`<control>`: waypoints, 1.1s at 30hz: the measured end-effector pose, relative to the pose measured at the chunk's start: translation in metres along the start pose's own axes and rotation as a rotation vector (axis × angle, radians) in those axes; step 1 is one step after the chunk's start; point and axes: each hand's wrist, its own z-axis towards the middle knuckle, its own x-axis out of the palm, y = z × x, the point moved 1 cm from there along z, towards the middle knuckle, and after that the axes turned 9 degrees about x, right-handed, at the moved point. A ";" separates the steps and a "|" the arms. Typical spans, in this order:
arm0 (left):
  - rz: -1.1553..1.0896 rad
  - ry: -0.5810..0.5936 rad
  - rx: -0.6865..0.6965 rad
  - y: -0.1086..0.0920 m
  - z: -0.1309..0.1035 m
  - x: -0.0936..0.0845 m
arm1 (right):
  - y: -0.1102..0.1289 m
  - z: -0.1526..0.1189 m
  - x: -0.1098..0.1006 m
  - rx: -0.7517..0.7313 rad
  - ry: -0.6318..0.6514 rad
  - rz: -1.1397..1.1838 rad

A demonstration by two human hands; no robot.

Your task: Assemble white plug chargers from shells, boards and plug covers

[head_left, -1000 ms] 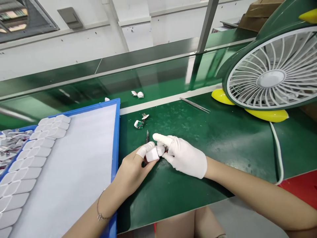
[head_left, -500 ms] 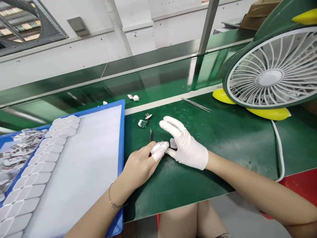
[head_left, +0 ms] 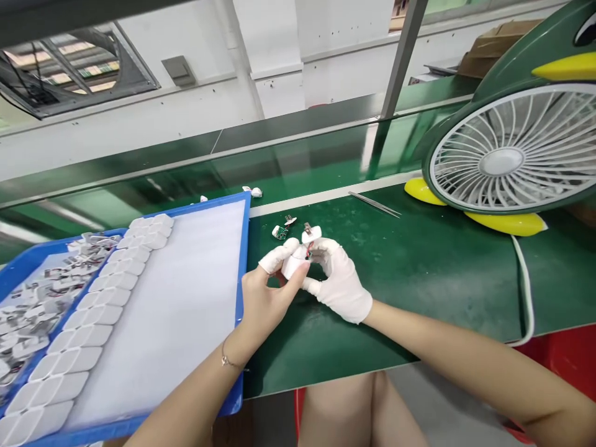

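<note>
Between my hands is a white plastic housing [head_left: 293, 266], with a white plug piece [head_left: 311, 234] joined to it by short red and dark wires. My left hand [head_left: 270, 279], with white covers on some fingers, grips the housing from the left. My right hand [head_left: 342, 282], in a white glove, closes on its right side, the thumb low and the fingers curled by the wires. Just beyond them on the green bench [head_left: 395, 267] lies a small green circuit board [head_left: 280, 232] wired to another plug piece [head_left: 290, 221].
At the left, a blue tray [head_left: 241, 261] holds rows of white housings [head_left: 88, 315]; a blue bin [head_left: 18, 267] beside it holds many wired parts. Tweezers [head_left: 375, 203] lie further back. A green fan [head_left: 503, 161] stands at the right, its white cable [head_left: 526, 279] running to the bench edge.
The housing and a wired plug piece now show between my hands. My left hand has turned, and my right fingers have curled in. The dark-tipped tool near my left hand is no longer visible. The view has shifted.
</note>
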 end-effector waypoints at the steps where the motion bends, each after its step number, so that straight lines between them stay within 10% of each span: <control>1: -0.031 0.007 -0.029 0.001 0.000 0.002 | 0.000 0.001 0.000 0.005 -0.009 0.010; 10: -0.333 0.134 -0.253 0.008 0.006 -0.001 | 0.000 0.003 -0.010 -0.077 0.038 -0.034; 28: -0.348 0.255 -0.217 0.007 0.001 -0.002 | 0.012 0.005 -0.014 -0.270 0.195 -0.261; 33: -0.219 0.165 -0.175 0.008 -0.003 -0.007 | 0.001 0.005 -0.011 -0.182 0.043 -0.171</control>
